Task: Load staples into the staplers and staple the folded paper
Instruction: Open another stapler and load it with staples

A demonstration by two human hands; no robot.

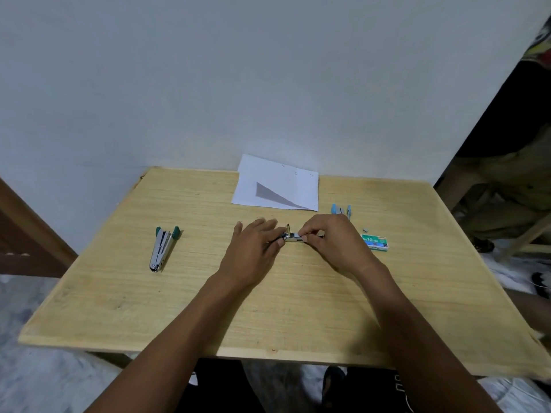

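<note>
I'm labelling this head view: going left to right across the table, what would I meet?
Green stapler → left hand → metal stapler being loaded → right hand → staple box.

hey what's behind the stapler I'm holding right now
Behind the stapler, the folded paper lies at the table's far edge. Both hands cover much of the stapler itself.

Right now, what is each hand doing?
Left hand: closed on one end of the small metal stapler.
Right hand: pinching a strip of staples at the stapler.
</note>
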